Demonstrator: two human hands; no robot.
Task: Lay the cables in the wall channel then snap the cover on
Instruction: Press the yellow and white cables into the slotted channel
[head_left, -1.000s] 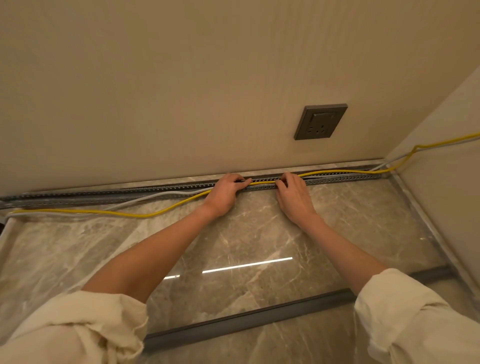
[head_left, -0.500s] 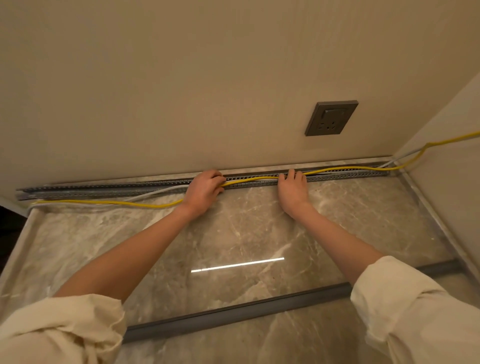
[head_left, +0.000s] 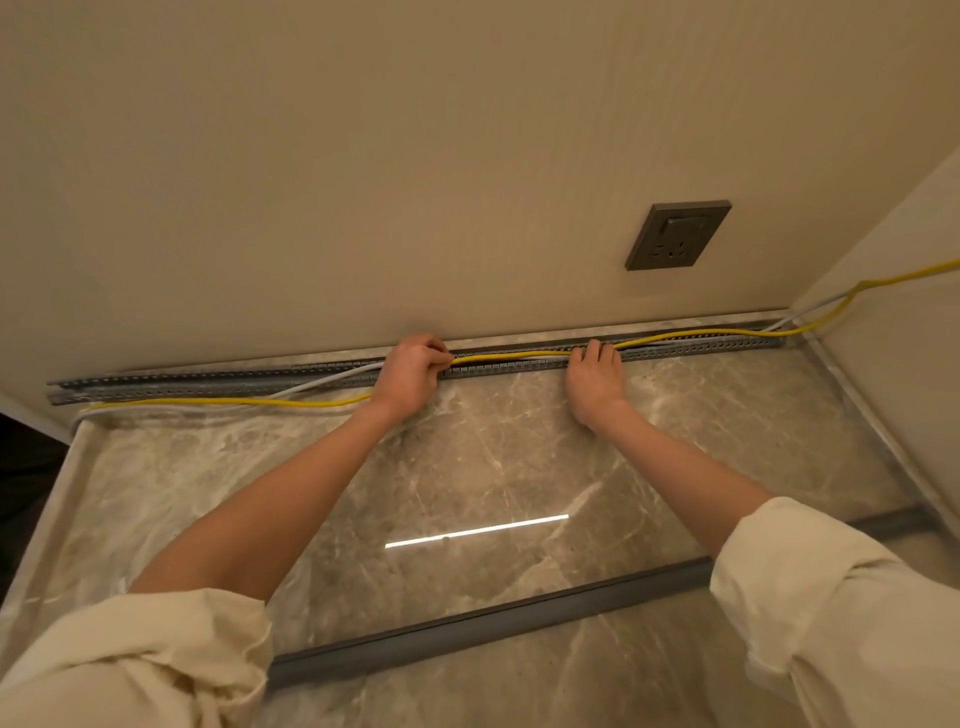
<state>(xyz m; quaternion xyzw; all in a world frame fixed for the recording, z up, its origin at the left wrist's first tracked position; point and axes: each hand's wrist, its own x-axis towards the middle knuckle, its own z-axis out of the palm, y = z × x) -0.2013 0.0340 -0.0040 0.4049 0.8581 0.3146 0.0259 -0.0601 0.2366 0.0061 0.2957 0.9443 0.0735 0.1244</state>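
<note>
A grey slotted wall channel (head_left: 208, 382) runs along the foot of the wall. A yellow cable (head_left: 234, 401) and a grey cable (head_left: 332, 375) come from the right corner. Right of my hands they lie in the channel; left of them they sag out onto the marble floor. My left hand (head_left: 413, 375) pinches the yellow cable at the channel's edge. My right hand (head_left: 595, 376) rests with its fingertips on the channel and the cables. The long grey cover (head_left: 493, 623) lies loose on the floor close to me.
A dark wall socket (head_left: 678, 236) sits above the channel at the right. A side wall (head_left: 904, 332) closes the corner on the right, with the cables rising along it. A raised stone edge (head_left: 47, 519) borders the floor at the left.
My left hand has slid left along the channel with the yellow cable, and more of the cable lies in the channel between my hands. My right hand has stayed almost in place.
</note>
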